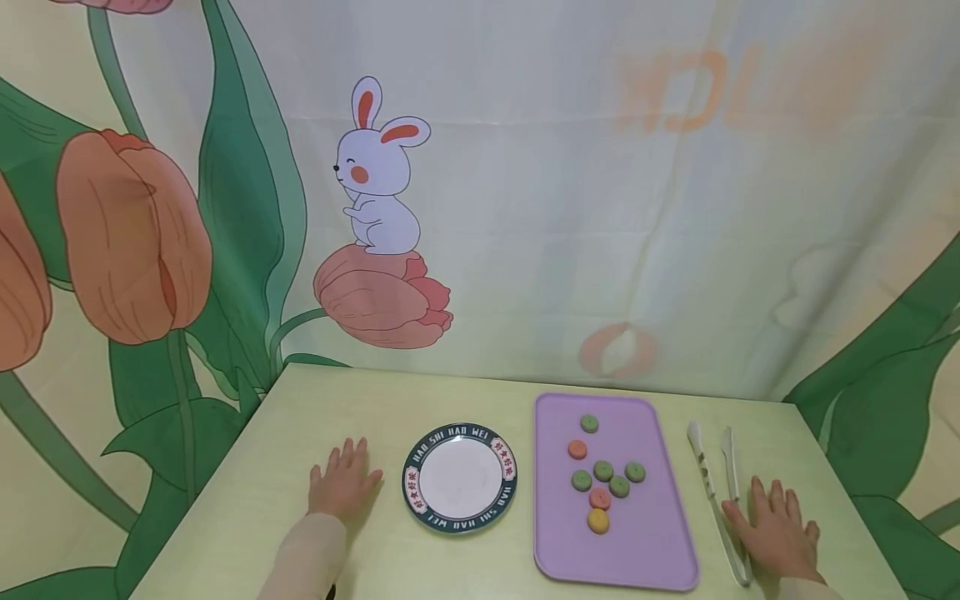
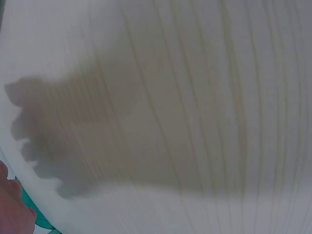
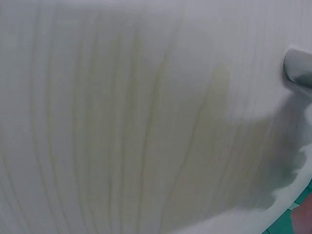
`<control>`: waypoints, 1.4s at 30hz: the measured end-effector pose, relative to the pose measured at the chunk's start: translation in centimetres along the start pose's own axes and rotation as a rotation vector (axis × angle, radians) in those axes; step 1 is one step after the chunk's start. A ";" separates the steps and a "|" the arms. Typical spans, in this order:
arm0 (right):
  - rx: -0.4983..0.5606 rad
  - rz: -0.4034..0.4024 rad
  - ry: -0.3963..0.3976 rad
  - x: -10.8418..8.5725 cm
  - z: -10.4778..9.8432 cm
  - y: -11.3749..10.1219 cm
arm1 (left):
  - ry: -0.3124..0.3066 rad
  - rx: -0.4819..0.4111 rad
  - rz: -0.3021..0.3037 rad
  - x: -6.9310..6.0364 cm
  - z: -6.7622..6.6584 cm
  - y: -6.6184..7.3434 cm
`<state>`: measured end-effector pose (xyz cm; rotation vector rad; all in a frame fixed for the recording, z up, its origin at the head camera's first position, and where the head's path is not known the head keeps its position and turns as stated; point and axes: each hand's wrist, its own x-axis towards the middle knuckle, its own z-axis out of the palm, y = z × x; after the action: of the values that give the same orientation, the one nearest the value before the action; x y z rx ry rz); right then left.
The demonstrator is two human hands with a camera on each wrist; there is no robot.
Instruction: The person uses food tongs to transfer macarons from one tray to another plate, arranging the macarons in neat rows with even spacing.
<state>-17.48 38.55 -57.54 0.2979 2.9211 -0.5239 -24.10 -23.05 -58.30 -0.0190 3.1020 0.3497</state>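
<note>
On the table at the left, my left hand (image 1: pixel 343 483) lies with its fingers spread, holding nothing; part of it shows in the left wrist view's corner. To its right stands a round plate (image 1: pixel 459 478) with a white middle and a dark green lettered rim. My right hand (image 1: pixel 776 529) lies with fingers extended beside metal tongs (image 1: pixel 708 479). Its thumb overlaps one arm of the tongs; whether it touches cannot be told. Between plate and tongs is a purple tray (image 1: pixel 555 550), bearing several green discs (image 1: pixel 589 423), two orange discs (image 1: pixel 577 449) and one yellow disc (image 1: pixel 597 521).
The pale wood-grain table (image 1: pixel 315 408) ends at a hanging cloth (image 1: pixel 510 208) printed with tulips and a rabbit. In the right wrist view, a grey metal end (image 3: pixel 300 68) of the tongs juts in at the right edge. Hand shadows darken the tabletop in both wrist views.
</note>
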 end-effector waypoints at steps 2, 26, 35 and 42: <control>0.003 -0.001 -0.003 -0.1 0.0 -0.1 | -0.002 0.010 0.010 0.1 0.2 0.0; -0.032 -0.071 0.073 -0.4 1.1 -0.8 | -0.022 -0.071 0.117 -1.2 0.4 2.2; -0.060 -0.053 0.063 -0.5 1.8 -1.0 | -0.008 -0.128 0.119 -1.6 1.1 3.0; -0.053 -0.066 0.066 -0.8 1.9 -1.0 | 0.004 -0.141 0.139 -2.1 1.2 3.4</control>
<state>-16.66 36.87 -58.80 0.2172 3.0119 -0.4536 -22.06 -19.42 -58.66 0.1947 3.0835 0.5721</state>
